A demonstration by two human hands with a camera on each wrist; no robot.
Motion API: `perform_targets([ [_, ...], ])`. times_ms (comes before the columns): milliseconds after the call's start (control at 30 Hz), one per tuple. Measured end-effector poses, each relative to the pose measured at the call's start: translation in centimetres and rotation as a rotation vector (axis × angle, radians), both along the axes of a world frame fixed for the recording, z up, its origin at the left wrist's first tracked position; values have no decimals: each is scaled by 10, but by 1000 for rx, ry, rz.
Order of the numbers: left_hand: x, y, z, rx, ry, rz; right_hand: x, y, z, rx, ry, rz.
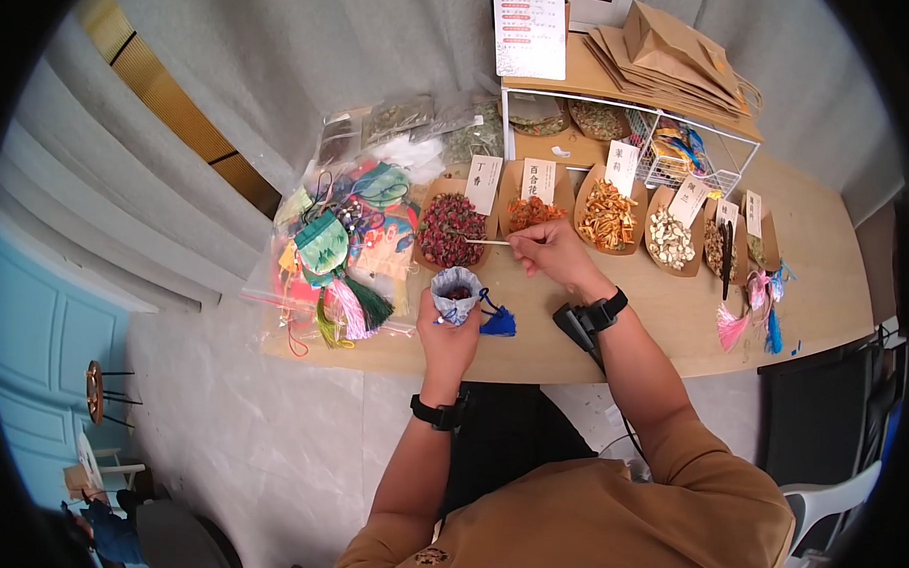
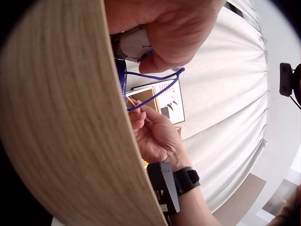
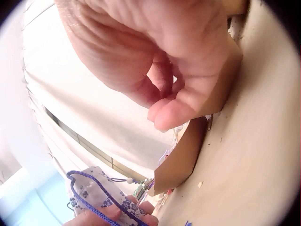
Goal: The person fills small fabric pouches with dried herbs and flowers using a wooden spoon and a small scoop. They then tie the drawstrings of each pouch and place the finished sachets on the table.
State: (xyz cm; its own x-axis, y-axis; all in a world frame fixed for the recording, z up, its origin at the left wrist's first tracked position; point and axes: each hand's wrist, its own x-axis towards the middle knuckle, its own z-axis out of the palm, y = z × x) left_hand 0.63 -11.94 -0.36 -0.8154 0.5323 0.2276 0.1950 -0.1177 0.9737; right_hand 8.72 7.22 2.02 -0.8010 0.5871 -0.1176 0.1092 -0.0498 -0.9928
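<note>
My left hand (image 1: pixel 447 346) grips a small blue-and-white floral sachet pouch (image 1: pixel 457 296), its mouth facing up with dark red contents showing inside. A blue tassel (image 1: pixel 498 324) hangs from it beside the hand, and a blue cord (image 2: pixel 155 100) loops out in the left wrist view. Between thumb and fingers, my right hand (image 1: pixel 554 252) pinches a thin pale stick (image 1: pixel 491 243). The stick's far end reaches over dried red flower buds (image 1: pixel 450 224) in a brown paper tray; that tip is too small to make out. The right wrist view shows the pouch (image 3: pixel 90 186) below the right hand.
More paper trays of dried herbs, such as orange petals (image 1: pixel 532 213) and pale slices (image 1: pixel 670 238), line the table with label cards. A plastic bag of colourful tasselled sachets (image 1: pixel 323 244) lies at left. Behind stand a shelf (image 1: pixel 608 88) and paper bags (image 1: pixel 667 61).
</note>
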Motion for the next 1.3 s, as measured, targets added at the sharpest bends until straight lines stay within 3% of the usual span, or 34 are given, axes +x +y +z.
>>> perform_targets([
  [267,-1,0,-3,5,6,-9,0,0,1,-185,68,-28],
  [1067,-7,3,-7,1,37,-11,4,4,3,-283,134,-78],
  [1300,-7,3,-5,15,24,-25,3,2,5,-100,98,-131],
])
